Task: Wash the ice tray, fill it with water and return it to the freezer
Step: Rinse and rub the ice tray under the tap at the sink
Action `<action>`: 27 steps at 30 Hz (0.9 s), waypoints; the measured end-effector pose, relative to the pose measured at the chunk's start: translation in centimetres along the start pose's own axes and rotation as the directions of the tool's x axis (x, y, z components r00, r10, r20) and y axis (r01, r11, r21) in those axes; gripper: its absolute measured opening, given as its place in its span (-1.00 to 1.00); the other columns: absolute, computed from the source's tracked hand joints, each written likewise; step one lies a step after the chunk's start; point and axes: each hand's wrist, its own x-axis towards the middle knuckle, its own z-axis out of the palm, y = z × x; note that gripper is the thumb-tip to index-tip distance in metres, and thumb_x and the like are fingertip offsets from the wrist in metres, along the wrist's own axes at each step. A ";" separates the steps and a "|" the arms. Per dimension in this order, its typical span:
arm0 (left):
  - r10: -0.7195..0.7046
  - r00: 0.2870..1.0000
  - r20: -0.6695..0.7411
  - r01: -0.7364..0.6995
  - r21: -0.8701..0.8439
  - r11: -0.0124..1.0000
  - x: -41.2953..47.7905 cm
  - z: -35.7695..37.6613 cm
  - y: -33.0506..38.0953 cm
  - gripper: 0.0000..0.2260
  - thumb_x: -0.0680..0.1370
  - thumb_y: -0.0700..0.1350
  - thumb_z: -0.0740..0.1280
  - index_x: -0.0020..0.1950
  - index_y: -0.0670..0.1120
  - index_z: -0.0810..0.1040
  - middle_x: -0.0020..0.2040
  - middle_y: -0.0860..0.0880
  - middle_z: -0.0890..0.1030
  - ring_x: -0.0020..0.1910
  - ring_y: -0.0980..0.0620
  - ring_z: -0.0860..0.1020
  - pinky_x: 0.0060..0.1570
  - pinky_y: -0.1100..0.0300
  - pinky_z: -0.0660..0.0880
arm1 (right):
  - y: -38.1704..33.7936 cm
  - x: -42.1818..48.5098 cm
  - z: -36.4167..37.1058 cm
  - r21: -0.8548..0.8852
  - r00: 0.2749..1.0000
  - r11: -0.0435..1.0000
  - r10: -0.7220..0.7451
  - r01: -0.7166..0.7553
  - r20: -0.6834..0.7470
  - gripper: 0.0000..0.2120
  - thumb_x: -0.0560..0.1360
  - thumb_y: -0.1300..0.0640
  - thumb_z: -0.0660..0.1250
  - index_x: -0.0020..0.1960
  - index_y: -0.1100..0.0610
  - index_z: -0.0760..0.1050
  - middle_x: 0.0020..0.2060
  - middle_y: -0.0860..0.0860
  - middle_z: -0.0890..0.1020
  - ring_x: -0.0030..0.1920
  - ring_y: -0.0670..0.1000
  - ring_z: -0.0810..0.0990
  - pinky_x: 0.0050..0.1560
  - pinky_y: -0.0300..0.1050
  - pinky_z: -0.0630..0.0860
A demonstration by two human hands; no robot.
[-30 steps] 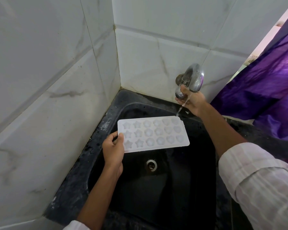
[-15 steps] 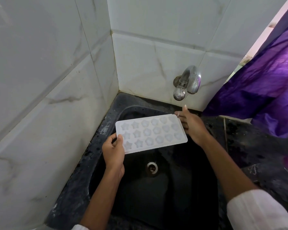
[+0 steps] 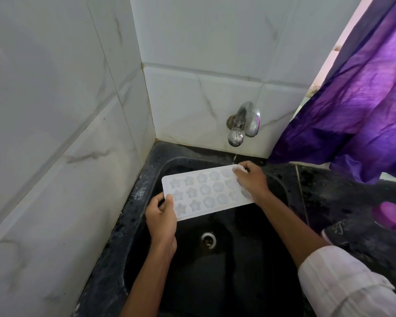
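The left thumb (image 3: 169,200) lies on top of the tray (image 3: 206,191) at its near left corner, with the other fingers curled underneath, so the left hand (image 3: 161,216) pinches that end. At the far end the right hand (image 3: 252,181) has its fingers (image 3: 238,171) bent over the top of the tray's right corner and grips it; I can't see its thumb. Between the two hands the tray is held roughly level above the sink (image 3: 133,202), its star and flower moulds facing up. A thin trickle (image 3: 236,156) falls from the tap (image 3: 242,124) just by the right fingertips at the tray's back corner. Below the tray sits the drain (image 3: 208,240) in the dark basin. A white sleeve (image 3: 343,282) covers the right forearm. On the counter (image 3: 329,191) to the right stands a dark bottle with a purple cap (image 3: 390,215), and a purple curtain (image 3: 364,99) hangs behind it. White marbled tiles (image 3: 66,110) close in the corner.
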 end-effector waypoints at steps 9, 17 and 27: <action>0.004 1.000 0.010 -0.003 -0.038 0.999 0.2 -0.5 0.8 -0.88 0.66 -0.14 0.28 0.16 -0.10 0.56 -0.05 0.04 0.65 -0.12 0.13 0.62 -0.29 0.29 0.50 | -3.0 -0.2 0.1 0.035 0.998 0.997 0.065 -0.066 0.003 -0.93 0.46 0.12 0.41 -0.20 0.07 0.59 -0.28 -0.01 0.63 -0.35 -0.04 0.57 -0.36 -0.24 0.46; 0.000 1.000 0.031 0.001 -0.029 1.000 0.4 -1.3 1.3 -0.83 0.66 -0.12 0.28 0.21 -0.11 0.56 0.00 0.00 0.65 -0.06 0.09 0.63 -0.26 0.26 0.51 | -3.7 -0.6 0.3 0.078 0.997 0.995 0.066 -0.068 0.027 -0.81 0.46 0.10 0.44 -0.31 0.06 0.54 -0.33 -0.01 0.59 -0.35 -0.05 0.54 -0.33 -0.22 0.45; 0.011 0.996 0.085 -0.010 -0.011 1.000 -0.3 -2.4 1.5 -0.86 0.65 -0.13 0.29 0.18 -0.10 0.55 -0.04 0.01 0.67 -0.09 0.07 0.66 -0.31 0.28 0.52 | -2.8 -1.2 0.7 -0.162 0.996 0.984 0.083 -0.079 0.017 -0.84 0.53 0.10 0.30 -0.23 0.04 0.50 -0.27 -0.01 0.53 -0.35 -0.10 0.43 -0.28 -0.27 0.40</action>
